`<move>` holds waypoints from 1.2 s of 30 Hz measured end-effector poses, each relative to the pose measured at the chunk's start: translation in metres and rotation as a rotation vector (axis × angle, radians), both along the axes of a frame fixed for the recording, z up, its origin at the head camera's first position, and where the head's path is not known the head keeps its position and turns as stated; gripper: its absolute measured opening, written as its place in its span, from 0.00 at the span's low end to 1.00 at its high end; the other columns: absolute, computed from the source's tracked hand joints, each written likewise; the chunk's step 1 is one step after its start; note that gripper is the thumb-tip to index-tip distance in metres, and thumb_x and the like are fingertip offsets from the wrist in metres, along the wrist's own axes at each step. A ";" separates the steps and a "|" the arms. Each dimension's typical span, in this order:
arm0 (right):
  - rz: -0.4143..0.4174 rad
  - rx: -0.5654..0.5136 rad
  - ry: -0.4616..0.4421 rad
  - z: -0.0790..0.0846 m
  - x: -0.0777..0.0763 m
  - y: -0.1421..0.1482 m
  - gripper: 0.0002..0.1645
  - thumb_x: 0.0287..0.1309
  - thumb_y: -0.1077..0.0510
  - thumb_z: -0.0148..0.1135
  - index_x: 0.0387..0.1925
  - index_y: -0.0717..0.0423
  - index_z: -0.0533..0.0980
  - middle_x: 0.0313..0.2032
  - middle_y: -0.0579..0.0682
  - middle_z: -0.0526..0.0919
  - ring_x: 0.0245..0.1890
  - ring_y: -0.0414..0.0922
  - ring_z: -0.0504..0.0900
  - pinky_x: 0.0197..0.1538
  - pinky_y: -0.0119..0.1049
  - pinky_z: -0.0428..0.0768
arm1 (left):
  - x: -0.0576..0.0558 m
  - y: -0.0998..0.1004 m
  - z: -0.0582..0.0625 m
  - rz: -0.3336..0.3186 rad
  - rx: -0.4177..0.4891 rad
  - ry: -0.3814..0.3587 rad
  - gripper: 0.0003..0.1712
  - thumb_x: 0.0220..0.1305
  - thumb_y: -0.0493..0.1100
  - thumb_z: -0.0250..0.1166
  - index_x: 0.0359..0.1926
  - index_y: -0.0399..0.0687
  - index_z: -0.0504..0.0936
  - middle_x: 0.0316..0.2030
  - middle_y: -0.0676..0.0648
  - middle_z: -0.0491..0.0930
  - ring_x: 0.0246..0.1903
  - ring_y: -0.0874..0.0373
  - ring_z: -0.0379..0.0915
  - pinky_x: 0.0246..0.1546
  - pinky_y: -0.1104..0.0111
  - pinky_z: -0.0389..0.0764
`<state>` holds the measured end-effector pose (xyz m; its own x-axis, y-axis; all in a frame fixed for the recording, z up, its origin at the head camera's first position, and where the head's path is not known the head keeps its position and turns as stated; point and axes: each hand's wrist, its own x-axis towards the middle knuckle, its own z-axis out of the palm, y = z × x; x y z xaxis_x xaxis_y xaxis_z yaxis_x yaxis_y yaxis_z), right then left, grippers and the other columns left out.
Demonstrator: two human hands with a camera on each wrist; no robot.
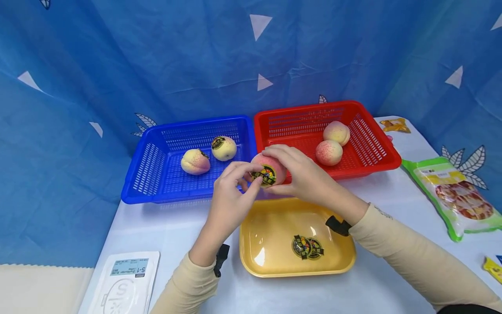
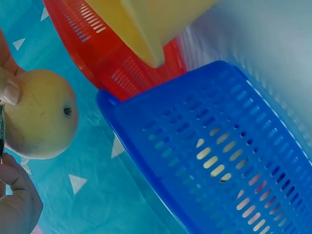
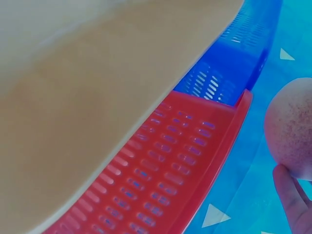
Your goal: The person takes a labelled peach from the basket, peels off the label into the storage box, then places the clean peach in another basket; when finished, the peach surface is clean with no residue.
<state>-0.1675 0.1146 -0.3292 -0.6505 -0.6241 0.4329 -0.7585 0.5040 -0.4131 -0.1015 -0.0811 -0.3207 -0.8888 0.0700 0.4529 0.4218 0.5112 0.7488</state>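
Note:
A pink peach (image 1: 271,160) is held up over the front rims of the two baskets. A round black-and-gold sticker (image 1: 268,176) lies on its near side. My right hand (image 1: 303,176) grips the peach, fingers over the top and thumb underneath. With thumb and forefinger, my left hand (image 1: 231,192) pinches the sticker's left edge. The peach (image 2: 46,117) shows a yellowish side with a small stem pit in the left wrist view. Two stickers (image 1: 302,247) overlap in the yellow tray (image 1: 270,266) below the hands.
Two peaches, one bearing a sticker (image 1: 218,142), lie in the blue basket (image 1: 147,192). The red basket (image 1: 364,168) holds two more peaches (image 1: 328,152). A white pouch (image 1: 125,283) lies front left. On the right are a green-edged food bag (image 1: 459,196) and a yellow packet (image 1: 493,269).

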 end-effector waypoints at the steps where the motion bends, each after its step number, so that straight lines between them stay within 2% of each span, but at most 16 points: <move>1: -0.007 0.001 0.001 0.000 0.000 0.001 0.47 0.47 0.47 0.79 0.66 0.55 0.69 0.65 0.53 0.73 0.68 0.51 0.70 0.70 0.51 0.70 | 0.001 0.001 0.000 -0.007 0.006 0.003 0.09 0.61 0.34 0.69 0.43 0.44 0.87 0.42 0.47 0.82 0.34 0.55 0.76 0.29 0.72 0.80; 6: -0.032 -0.010 -0.002 -0.002 0.001 0.010 0.46 0.47 0.49 0.79 0.66 0.55 0.69 0.65 0.53 0.74 0.67 0.51 0.70 0.70 0.50 0.71 | 0.006 0.006 0.001 -0.045 0.074 0.045 0.09 0.60 0.33 0.69 0.42 0.45 0.88 0.41 0.48 0.83 0.32 0.62 0.75 0.29 0.73 0.80; 9: -0.055 -0.021 -0.016 -0.003 0.001 0.019 0.45 0.47 0.52 0.79 0.66 0.55 0.68 0.63 0.53 0.74 0.66 0.50 0.71 0.68 0.51 0.73 | 0.012 0.009 0.001 -0.084 0.140 0.023 0.09 0.60 0.33 0.69 0.42 0.46 0.88 0.41 0.50 0.83 0.34 0.62 0.77 0.31 0.73 0.82; 12: -0.084 -0.042 -0.026 -0.005 0.000 0.030 0.46 0.45 0.56 0.80 0.65 0.55 0.68 0.62 0.53 0.74 0.64 0.49 0.72 0.64 0.50 0.76 | 0.019 0.011 -0.001 -0.150 0.196 -0.071 0.10 0.60 0.33 0.69 0.42 0.47 0.87 0.42 0.52 0.83 0.36 0.61 0.78 0.34 0.71 0.84; 16: -0.137 -0.068 -0.016 -0.007 0.000 0.046 0.48 0.40 0.56 0.83 0.64 0.57 0.69 0.62 0.53 0.75 0.62 0.50 0.73 0.60 0.52 0.80 | 0.024 0.014 -0.011 -0.211 0.191 -0.244 0.11 0.60 0.33 0.68 0.43 0.49 0.88 0.42 0.51 0.83 0.37 0.60 0.78 0.34 0.72 0.83; 21: -0.226 -0.091 -0.050 -0.009 0.002 0.064 0.49 0.40 0.53 0.83 0.64 0.54 0.69 0.61 0.52 0.75 0.61 0.51 0.73 0.59 0.54 0.80 | 0.027 0.018 -0.032 -0.255 0.079 -0.437 0.12 0.59 0.35 0.69 0.43 0.52 0.88 0.39 0.52 0.84 0.33 0.63 0.78 0.28 0.75 0.80; 25: -0.269 -0.120 -0.081 -0.010 0.005 0.075 0.50 0.39 0.53 0.83 0.65 0.53 0.69 0.61 0.53 0.75 0.61 0.50 0.74 0.58 0.55 0.80 | 0.030 0.023 -0.049 -0.344 -0.069 -0.504 0.11 0.60 0.34 0.67 0.43 0.49 0.88 0.40 0.52 0.84 0.32 0.67 0.78 0.29 0.75 0.81; 29: -0.298 -0.150 -0.097 -0.015 0.006 0.082 0.50 0.38 0.54 0.84 0.65 0.54 0.69 0.62 0.54 0.75 0.62 0.52 0.74 0.59 0.56 0.79 | 0.032 0.032 -0.062 -0.415 -0.245 -0.473 0.11 0.61 0.34 0.66 0.41 0.49 0.88 0.39 0.53 0.84 0.32 0.72 0.76 0.34 0.79 0.78; 33: -0.329 -0.155 -0.108 -0.019 0.007 0.089 0.51 0.38 0.54 0.84 0.65 0.53 0.69 0.62 0.52 0.75 0.61 0.50 0.74 0.59 0.52 0.79 | 0.030 0.040 -0.073 -0.444 -0.353 -0.415 0.10 0.60 0.33 0.66 0.40 0.49 0.88 0.36 0.54 0.83 0.30 0.74 0.72 0.34 0.82 0.75; 36: -0.351 -0.162 -0.102 -0.022 0.008 0.095 0.51 0.37 0.54 0.84 0.65 0.52 0.69 0.61 0.50 0.75 0.60 0.47 0.75 0.61 0.29 0.78 | 0.029 0.044 -0.080 -0.450 -0.412 -0.399 0.10 0.58 0.32 0.66 0.39 0.47 0.88 0.34 0.53 0.82 0.29 0.73 0.71 0.33 0.82 0.74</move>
